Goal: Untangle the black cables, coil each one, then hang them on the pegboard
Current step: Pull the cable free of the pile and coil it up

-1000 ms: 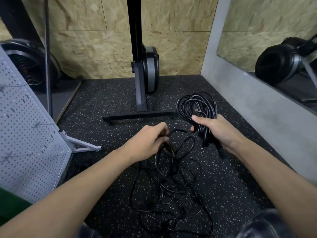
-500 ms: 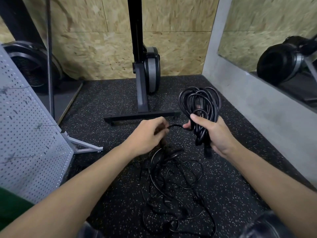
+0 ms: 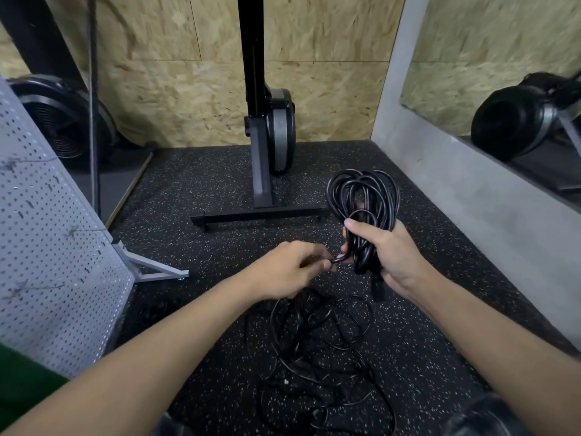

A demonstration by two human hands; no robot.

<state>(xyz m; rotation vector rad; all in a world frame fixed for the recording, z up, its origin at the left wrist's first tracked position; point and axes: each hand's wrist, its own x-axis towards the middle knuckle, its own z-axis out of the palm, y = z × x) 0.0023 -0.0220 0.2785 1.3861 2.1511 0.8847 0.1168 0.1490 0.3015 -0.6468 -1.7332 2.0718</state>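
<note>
Right grip (image 3: 396, 257) clasps the cable coil (image 3: 379, 199); left grip (image 3: 286, 269) pinches its loose strand (image 3: 341, 258)

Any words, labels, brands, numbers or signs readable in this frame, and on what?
None readable.
The coiled cable in the right hand, the tangled cables on the floor, the pegboard and the exercise machine show no lettering.
A pale speck among the tangled cables is too small to read.
</note>
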